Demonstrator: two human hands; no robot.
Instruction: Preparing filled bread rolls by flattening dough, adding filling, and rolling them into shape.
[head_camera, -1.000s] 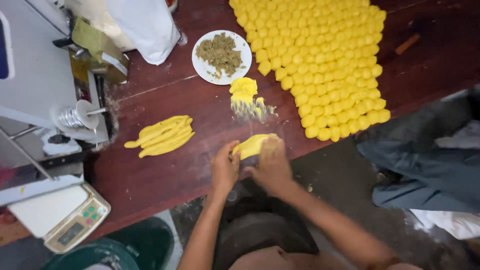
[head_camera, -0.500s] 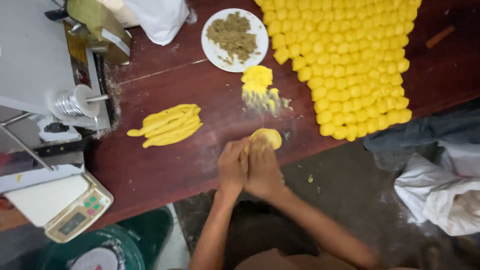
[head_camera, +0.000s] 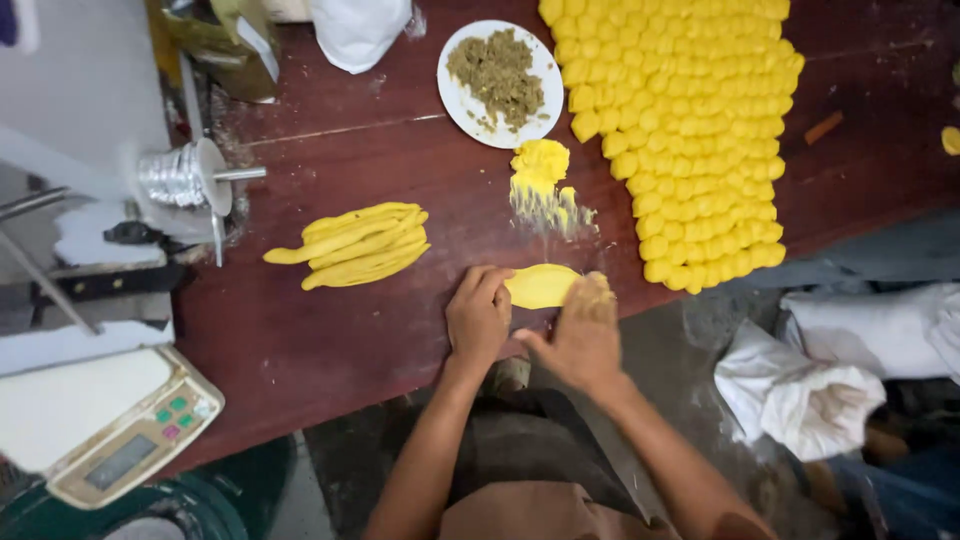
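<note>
The left hand lies palm down at the near edge of the dark red table, fingers loosely spread and holding nothing, their tips touching the left end of a flattened oval of yellow dough. The right hand is just beside it on the right, open and flat, fingers together and dusted with yellow crumbs, its fingertips at the oval's right end. The oval sits on the wood between the two hands, right at the near edge.

A little farther in lies a crumbly lump of yellow dough with loose bits smeared toward the hands. Beyond that is a white plate heaped with a brownish-green filling. To the right, a wide block of small yellow dough balls is packed in rows. To the left, a bundle of long yellow dough strips lies apart. At the near left corner rests a kitchen scale.
</note>
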